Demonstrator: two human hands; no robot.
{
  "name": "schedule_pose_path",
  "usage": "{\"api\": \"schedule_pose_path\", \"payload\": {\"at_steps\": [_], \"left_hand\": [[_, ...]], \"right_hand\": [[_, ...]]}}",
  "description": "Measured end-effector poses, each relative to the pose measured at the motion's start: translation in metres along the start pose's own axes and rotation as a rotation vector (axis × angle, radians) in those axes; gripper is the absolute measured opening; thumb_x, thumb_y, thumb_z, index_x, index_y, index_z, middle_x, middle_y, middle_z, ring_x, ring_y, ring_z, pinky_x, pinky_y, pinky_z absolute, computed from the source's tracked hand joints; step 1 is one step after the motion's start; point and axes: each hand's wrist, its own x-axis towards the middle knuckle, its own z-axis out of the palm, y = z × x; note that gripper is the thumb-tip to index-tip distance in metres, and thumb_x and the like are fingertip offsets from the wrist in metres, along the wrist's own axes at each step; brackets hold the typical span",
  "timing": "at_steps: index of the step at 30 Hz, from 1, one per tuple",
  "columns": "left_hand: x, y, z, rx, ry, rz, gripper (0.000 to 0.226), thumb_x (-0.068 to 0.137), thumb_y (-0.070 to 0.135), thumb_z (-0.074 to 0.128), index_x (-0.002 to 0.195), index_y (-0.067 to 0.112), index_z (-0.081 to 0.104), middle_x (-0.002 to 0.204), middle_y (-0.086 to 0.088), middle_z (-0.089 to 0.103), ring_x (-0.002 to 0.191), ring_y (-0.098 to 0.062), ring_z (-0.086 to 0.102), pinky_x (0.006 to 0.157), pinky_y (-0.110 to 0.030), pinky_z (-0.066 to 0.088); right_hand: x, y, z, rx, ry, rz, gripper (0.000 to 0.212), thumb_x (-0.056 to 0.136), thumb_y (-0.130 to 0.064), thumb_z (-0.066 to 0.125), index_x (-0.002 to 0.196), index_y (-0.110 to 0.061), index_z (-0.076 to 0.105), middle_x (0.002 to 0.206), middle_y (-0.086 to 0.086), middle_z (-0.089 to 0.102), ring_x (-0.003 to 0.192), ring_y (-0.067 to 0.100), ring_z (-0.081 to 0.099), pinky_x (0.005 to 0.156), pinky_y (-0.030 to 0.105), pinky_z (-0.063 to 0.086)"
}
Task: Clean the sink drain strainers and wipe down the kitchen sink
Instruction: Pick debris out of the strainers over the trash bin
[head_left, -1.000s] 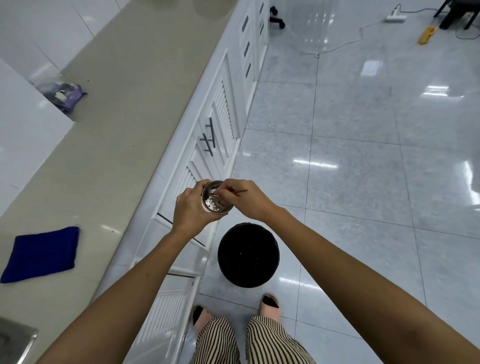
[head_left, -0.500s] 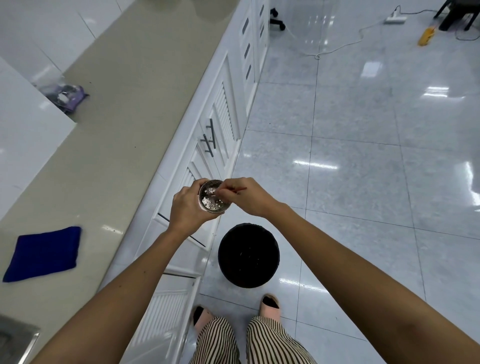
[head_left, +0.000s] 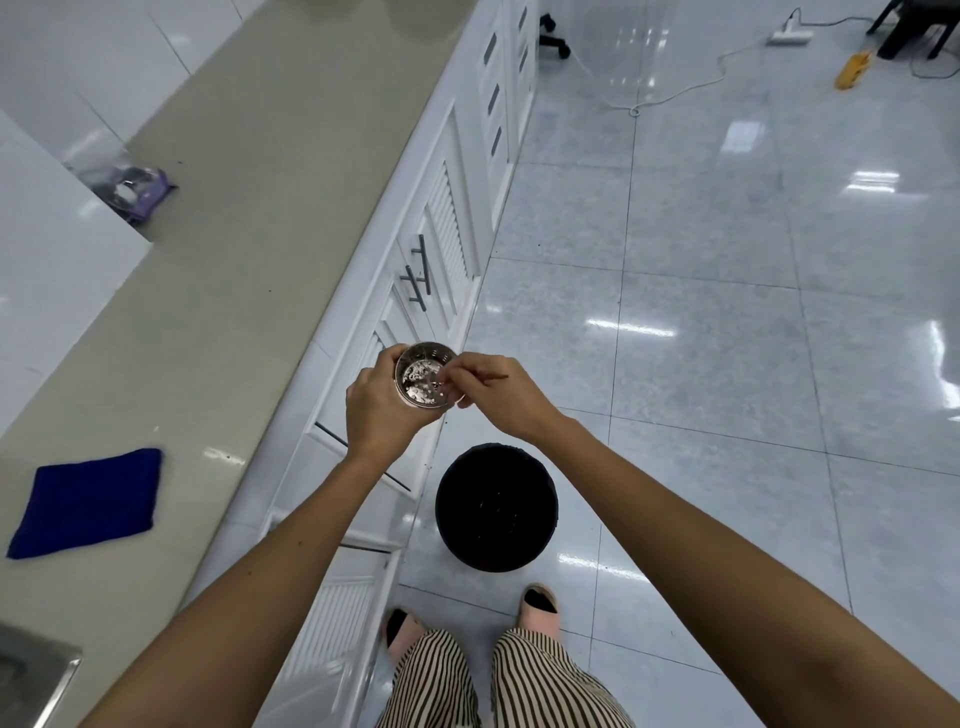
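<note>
Glossy pale grey floor tiles (head_left: 701, 322) with thin dark joints and bright glare patches fill the frame from twelve round to four o'clock. A smooth beige countertop (head_left: 218, 270) runs as a long band from seven toward twelve o'clock, edged by white cabinet fronts (head_left: 441, 249) with louvred doors and slim dark bar handles. At six o'clock, striped trousers and pale slippers are cut off by the frame's bottom edge. Just above them a round black bin (head_left: 496, 506) stands on the floor, its inside too dark to read. At eight o'clock a flat, square, soft-looking blue cloth (head_left: 85, 501) lies on the counter; at the seven o'clock corner only a brushed metal sliver of the sink (head_left: 31, 675) shows. At ten o'clock a crumpled clear bag with purple contents (head_left: 132, 189) is partly hidden behind a white panel. Near centre, above the bin, the left hand (head_left: 376, 410) wraps closed around a small round metal strainer (head_left: 423, 379), its perforated bowl speckled with pale bits. The right hand (head_left: 493, 392) touches its rim at three o'clock, fingers pinched tight on a thin stick-like thing (head_left: 496, 378), too fine to identify.
</note>
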Motion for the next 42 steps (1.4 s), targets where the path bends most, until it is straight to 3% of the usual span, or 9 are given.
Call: {"api": "schedule_pose_path", "payload": {"at_steps": [6,10,14,19,23,31,36,40,42], "left_hand": [[0.0,0.002,-0.001,-0.001,0.022,-0.046,0.082,0.054,0.049,0.085,0.125,0.025,0.049,0.105,-0.003,0.064,0.103,-0.024,0.054,0.09,-0.042,0.046],[-0.001,-0.006,-0.002,0.035,-0.048,-0.006,0.085,0.052,0.048,0.086,0.125,0.025,0.049,0.105,-0.004,0.063,0.102,-0.024,0.054,0.088,-0.037,0.046],[-0.003,0.0,-0.002,-0.014,0.013,0.012,0.081,0.054,0.045,0.087,0.123,0.023,0.05,0.107,0.001,0.064,0.102,-0.022,0.054,0.088,-0.039,0.046],[-0.004,-0.008,-0.005,0.047,-0.041,0.009,0.085,0.053,0.048,0.086,0.125,0.024,0.049,0.105,-0.004,0.063,0.102,-0.025,0.054,0.09,-0.04,0.045],[-0.009,-0.006,-0.004,0.021,-0.017,0.028,0.083,0.054,0.043,0.088,0.124,0.023,0.05,0.105,-0.002,0.064,0.1,-0.023,0.054,0.088,-0.036,0.043],[-0.003,-0.013,-0.007,0.191,-0.094,0.213,0.08,0.051,0.071,0.068,0.115,0.024,0.054,0.092,0.002,0.067,0.09,-0.022,0.059,0.089,-0.036,0.039],[-0.009,-0.01,0.008,0.219,-0.016,0.224,0.074,0.055,0.052,0.084,0.115,0.02,0.055,0.091,-0.002,0.067,0.089,-0.026,0.06,0.088,-0.04,0.041],[-0.003,-0.003,0.011,0.13,-0.047,0.196,0.077,0.053,0.053,0.084,0.116,0.02,0.054,0.094,0.001,0.068,0.089,-0.023,0.061,0.091,-0.037,0.04],[-0.002,-0.006,0.01,0.135,-0.08,0.229,0.077,0.053,0.048,0.086,0.117,0.021,0.054,0.095,0.002,0.067,0.09,-0.022,0.06,0.091,-0.035,0.037]], "right_hand": [[-0.003,0.004,0.011,-0.23,0.023,-0.114,0.021,0.095,-0.01,0.052,0.103,-0.004,0.07,0.094,0.012,0.069,0.081,0.016,0.059,0.08,0.035,0.05],[0.002,0.004,0.003,-0.186,-0.082,0.002,0.02,0.092,-0.02,0.055,0.093,-0.022,0.074,0.09,0.002,0.073,0.083,0.018,0.065,0.083,0.042,0.052],[0.003,0.0,-0.001,-0.247,0.067,-0.025,0.02,0.091,-0.029,0.052,0.086,-0.034,0.071,0.085,-0.012,0.072,0.085,0.012,0.065,0.083,0.044,0.052],[0.002,0.003,-0.001,-0.328,-0.176,0.006,0.018,0.087,-0.039,0.052,0.088,-0.041,0.07,0.097,-0.01,0.072,0.096,0.013,0.064,0.089,0.045,0.051],[0.004,0.001,-0.005,-0.256,-0.087,0.021,0.018,0.09,-0.034,0.053,0.086,-0.041,0.069,0.093,-0.013,0.071,0.092,0.015,0.064,0.088,0.042,0.052],[0.008,-0.01,-0.026,-0.433,-0.354,0.071,0.014,0.088,-0.023,0.056,0.08,-0.022,0.068,0.087,-0.001,0.07,0.087,0.025,0.063,0.083,0.04,0.053],[0.009,-0.012,-0.03,-0.589,-0.153,-0.076,0.015,0.094,-0.018,0.054,0.089,-0.009,0.066,0.078,0.006,0.064,0.072,0.024,0.058,0.068,0.034,0.046],[0.0,0.0,-0.021,-0.207,-0.093,-0.005,0.014,0.093,-0.019,0.056,0.086,-0.019,0.067,0.074,-0.01,0.065,0.068,0.007,0.058,0.068,0.022,0.047],[0.0,-0.003,-0.025,-0.178,-0.126,0.029,0.015,0.093,-0.019,0.057,0.083,-0.018,0.067,0.068,-0.013,0.065,0.062,0.004,0.055,0.065,0.017,0.046]]}}
